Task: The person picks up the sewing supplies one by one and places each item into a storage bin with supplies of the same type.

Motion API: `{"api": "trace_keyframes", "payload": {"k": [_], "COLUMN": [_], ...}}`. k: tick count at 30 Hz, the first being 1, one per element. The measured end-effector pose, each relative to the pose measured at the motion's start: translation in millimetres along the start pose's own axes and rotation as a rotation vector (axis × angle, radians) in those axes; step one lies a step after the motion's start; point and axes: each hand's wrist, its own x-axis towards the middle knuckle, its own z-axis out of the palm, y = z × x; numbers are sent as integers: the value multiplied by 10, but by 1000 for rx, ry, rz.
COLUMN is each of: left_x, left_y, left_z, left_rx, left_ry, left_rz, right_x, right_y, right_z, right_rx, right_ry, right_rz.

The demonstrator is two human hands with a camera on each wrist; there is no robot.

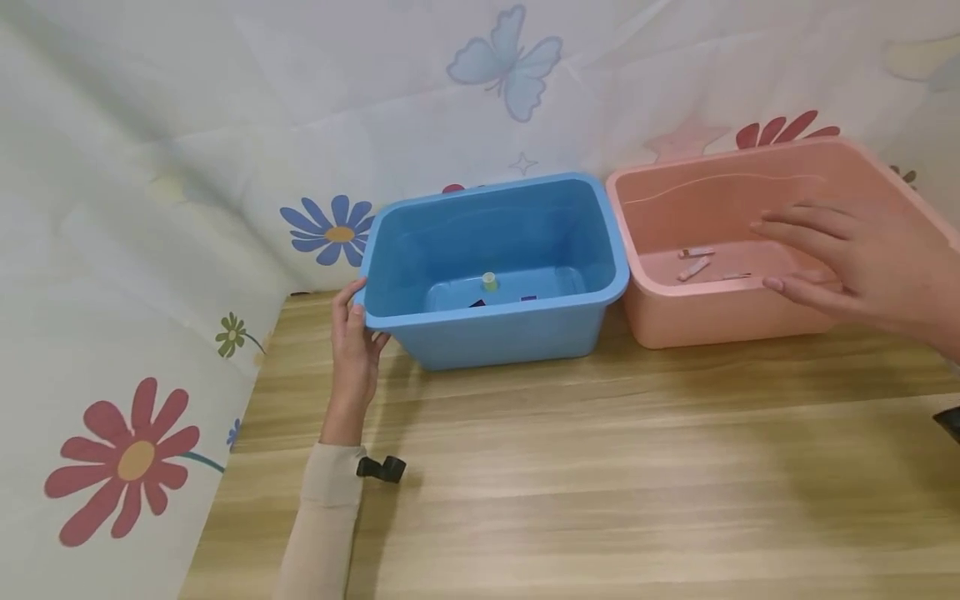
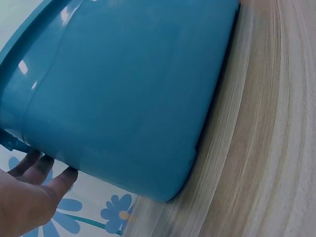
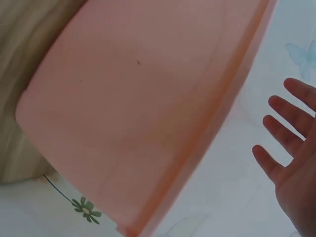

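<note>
A blue plastic bin (image 1: 510,337) stands on the table, its outer wall filling much of the left wrist view. My left hand (image 1: 354,346) grips the rim at its left end, with fingers (image 2: 61,181) under the rim. Inside the bin lie a small pale-yellow cylinder (image 1: 490,282) and dark purple pieces (image 1: 528,298). My right hand (image 1: 885,267) is over the pink bin (image 1: 720,321), fingers spread and holding nothing. On that bin's floor lie a few small pinkish-white sticks (image 1: 694,268); their kind is unclear. The front wall hides part of each bin's floor.
Both bins stand side by side at the back of the wood-grain table (image 1: 600,475), their rims touching or nearly so. Behind them hangs a white cloth (image 1: 375,100) printed with flowers and a butterfly. A black wrist strap piece (image 1: 382,469) sits at my left sleeve.
</note>
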Motion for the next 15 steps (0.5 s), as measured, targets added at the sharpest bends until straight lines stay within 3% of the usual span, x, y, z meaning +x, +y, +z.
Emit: {"api": "trace_keyframes", "payload": {"k": [4, 7, 12, 15], "left_x": [22, 14, -1, -53], "left_y": [-4, 15, 75, 159], "left_z": [39, 49, 48, 21], "left_rx": [41, 163, 475, 709], "left_ry": [9, 39, 85, 88], "left_rz": [4, 37, 153, 259], "right_x": [-177, -270, -417, -513], "right_y": [-191, -340, -581, -687], "right_z": [86, 188, 397, 514], "right_rx": [-47, -58, -12, 13], "right_ry": [50, 92, 115, 86], "right_rz": [2, 19, 73, 104]}}
